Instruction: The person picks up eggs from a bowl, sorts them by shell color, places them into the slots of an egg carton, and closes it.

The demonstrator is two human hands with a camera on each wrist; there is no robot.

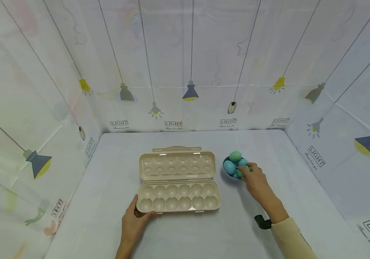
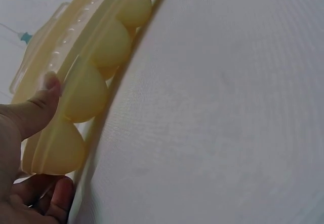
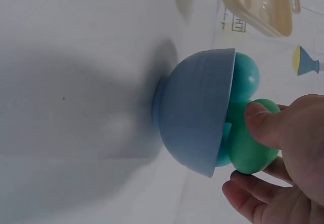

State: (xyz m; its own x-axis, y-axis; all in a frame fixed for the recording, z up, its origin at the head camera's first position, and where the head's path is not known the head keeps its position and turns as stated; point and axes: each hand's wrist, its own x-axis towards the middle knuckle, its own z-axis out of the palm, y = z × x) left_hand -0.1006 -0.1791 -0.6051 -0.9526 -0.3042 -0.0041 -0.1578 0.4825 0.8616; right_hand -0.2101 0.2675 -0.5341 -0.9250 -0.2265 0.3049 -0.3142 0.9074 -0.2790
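Observation:
An open beige plastic egg carton (image 1: 178, 181) lies on the white table, its lid (image 1: 177, 158) folded back; no eggs sit in its two rows of cups. My left hand (image 1: 133, 223) grips the carton's near left corner, thumb (image 2: 43, 107) on the front edge and fingers around the end. To the right stands a blue bowl (image 3: 195, 107) heaped with blue and green eggs. Over it, my right hand (image 1: 257, 184) pinches a green egg (image 3: 251, 145) between thumb and fingers. Another green egg (image 1: 235, 156) and a blue egg (image 1: 229, 167) show in the bowl.
The bowl stands a short way right of the carton. White curtains printed with lamps (image 1: 190, 92) surround the table (image 1: 113, 162) at the back and both sides. A black device (image 1: 262, 222) is by the right wrist.

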